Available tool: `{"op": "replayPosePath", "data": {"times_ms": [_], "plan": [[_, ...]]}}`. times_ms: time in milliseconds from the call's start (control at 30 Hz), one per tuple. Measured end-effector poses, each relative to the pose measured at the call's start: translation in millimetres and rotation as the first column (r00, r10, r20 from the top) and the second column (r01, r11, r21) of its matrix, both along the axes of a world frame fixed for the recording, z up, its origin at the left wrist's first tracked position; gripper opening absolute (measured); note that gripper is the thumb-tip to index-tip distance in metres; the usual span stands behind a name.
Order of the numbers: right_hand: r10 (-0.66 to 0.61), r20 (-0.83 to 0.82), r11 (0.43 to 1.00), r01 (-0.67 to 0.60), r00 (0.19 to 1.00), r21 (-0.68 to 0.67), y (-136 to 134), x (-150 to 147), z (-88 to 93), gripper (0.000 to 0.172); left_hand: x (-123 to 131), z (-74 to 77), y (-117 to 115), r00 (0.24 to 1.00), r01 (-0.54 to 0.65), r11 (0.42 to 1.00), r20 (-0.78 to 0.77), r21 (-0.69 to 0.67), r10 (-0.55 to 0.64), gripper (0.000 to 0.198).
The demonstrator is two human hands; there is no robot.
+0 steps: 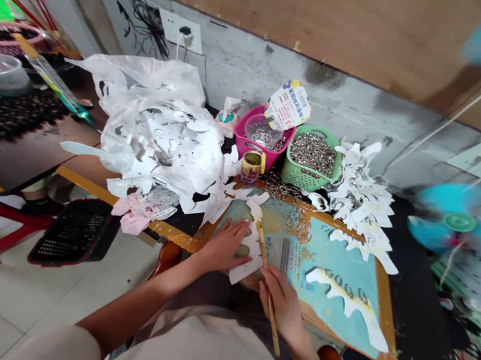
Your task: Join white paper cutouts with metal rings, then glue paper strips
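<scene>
My left hand (pixel 227 246) lies flat with fingers outstretched, pressing a white scalloped paper cutout (pixel 249 260) onto the light blue board (pixel 338 255). Closed around the wooden handle of a brush (pixel 263 245) is my right hand (pixel 282 304); the brush's yellowed tip meets the cutout's right edge. On the board's right side lies another white cutout (pixel 364 323), its upper edge yellowed, with several metal rings (pixel 344 288) on it. Loose metal rings (pixel 296 220) are scattered behind the brush. A small open jar (pixel 250 172) with yellowish smears stands at the back.
Behind the board are a pink basket (pixel 241 134) and a green basket (pixel 309 181) of metal pieces. White cutouts heap in a plastic bag (pixel 147 75) at left and pile up (pixel 360 206) at right. A blue-bladed fan (pixel 459 223) stands far right; a black basket (pixel 69 234) sits lower left.
</scene>
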State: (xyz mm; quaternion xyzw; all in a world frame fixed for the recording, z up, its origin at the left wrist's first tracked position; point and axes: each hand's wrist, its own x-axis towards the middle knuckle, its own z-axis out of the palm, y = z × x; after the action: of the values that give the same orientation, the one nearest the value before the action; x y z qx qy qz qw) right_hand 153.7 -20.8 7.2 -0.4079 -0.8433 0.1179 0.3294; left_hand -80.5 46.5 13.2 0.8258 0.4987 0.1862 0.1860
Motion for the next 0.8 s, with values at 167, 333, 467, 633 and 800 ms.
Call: {"op": "replayPosePath", "data": {"times_ms": [167, 333, 467, 633, 800], "plan": [[0.049, -0.049, 0.996, -0.046, 0.998, 0.071, -5, 6, -5.4, 0.026, 1, 1.0, 0, 1.000, -0.008, 1.000, 0.006, 0.000, 0.008, 0.078], [0.112, -0.038, 0.989, -0.107, 0.993, 0.101, -12, 15, -4.3, 0.033, 1, 0.0, -1, 1.000, -0.020, 1.000, 0.001, -0.002, 0.020, 0.081], [0.177, 0.053, 0.978, -0.181, 0.983, 0.102, -17, 21, 1.0, 0.038, 1, -1.6, -1, 1.000, -0.018, 1.000, -0.003, -0.002, 0.018, 0.087], [0.229, 0.165, 0.969, -0.241, 0.960, 0.061, -22, 25, 8.3, 0.047, 1, -2.0, 0, 1.000, -0.009, 1.000, -0.015, -0.011, 0.009, 0.098], [0.067, 0.100, 0.997, -0.069, 0.993, 0.018, -27, 21, 1.9, 0.057, 0, -0.9, -1, 1.000, 0.007, 1.000, -0.025, -0.021, -0.007, 0.101]]}}
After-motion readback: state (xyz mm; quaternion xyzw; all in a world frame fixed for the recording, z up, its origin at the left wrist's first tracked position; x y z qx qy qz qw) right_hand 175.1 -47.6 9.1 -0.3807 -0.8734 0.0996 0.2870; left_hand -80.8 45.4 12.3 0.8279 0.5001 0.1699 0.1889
